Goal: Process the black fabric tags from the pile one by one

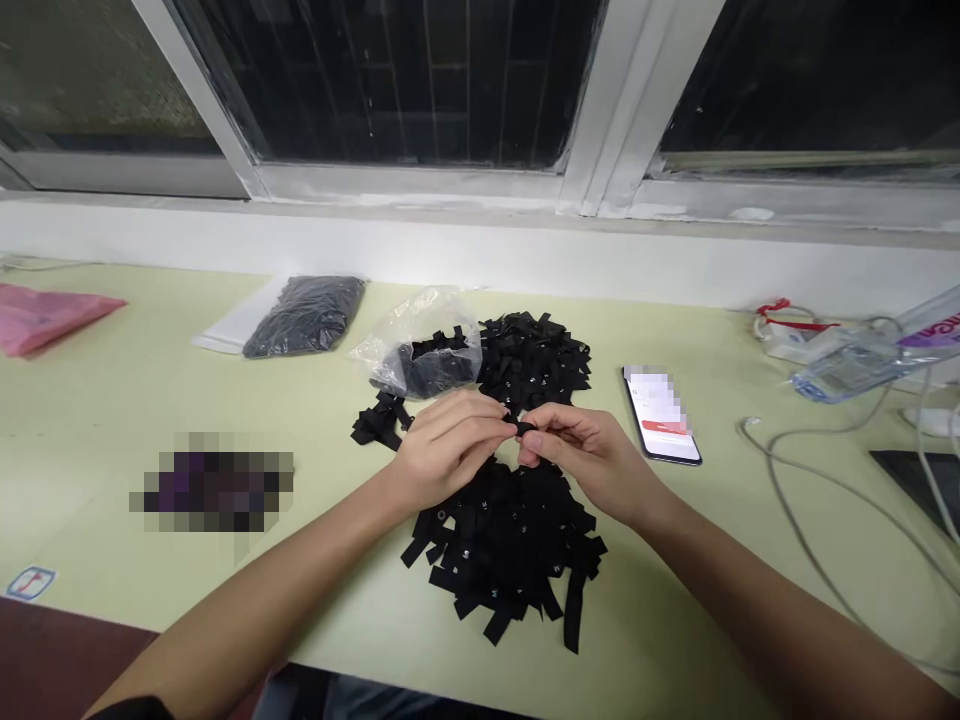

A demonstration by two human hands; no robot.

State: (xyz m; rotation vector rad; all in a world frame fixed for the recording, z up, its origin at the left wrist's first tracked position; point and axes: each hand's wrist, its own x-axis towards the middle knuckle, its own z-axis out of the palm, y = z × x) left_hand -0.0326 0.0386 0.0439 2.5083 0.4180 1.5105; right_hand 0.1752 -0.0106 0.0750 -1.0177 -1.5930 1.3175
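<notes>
Holding: a small black piece (525,428), pinched between the fingertips of your two hands, above the gap between two dark piles.
Hands: your left hand (450,440) and right hand (596,455) come together at the piece, nearly touching; whether it is folded cannot be told.
Step in hand: working one piece with the fingertips, by the look of it.
Next move calls for: a light pinch from both sides, since the piece looks small and soft.
Near pile: flat black strips (506,540), some with small pale marks, just below your hands.
Far pile: more black strips (536,350), beyond your hands.
Open bag: clear plastic (433,308), with black strips inside, left of the far pile.
Filled bag: dark contents in plastic (307,315), farther left.
Phone: lit screen (660,415), right of your right hand.
Tabletop: pale yellow-green (360,615), under it all.
Right edge: a clear bottle (840,372) and pale cables (774,480).
</notes>
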